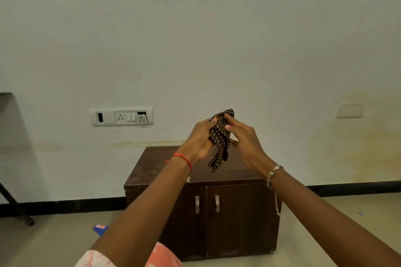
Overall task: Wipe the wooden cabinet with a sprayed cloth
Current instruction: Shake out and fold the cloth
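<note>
Left hand [200, 137] and right hand [247, 141] pinch cloth [218, 136] with fingers over cabinet [238, 219]; advise folding it flat before wiping.

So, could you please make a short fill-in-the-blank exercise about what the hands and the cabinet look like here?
1. The left hand and the right hand hold a checked ____ above the cabinet.
2. The cabinet has ____ metal handles.
3. A ____ thread circles the left wrist.
4. A blue packet lies on the ____.
Missing words: cloth, two, red, floor.
</note>
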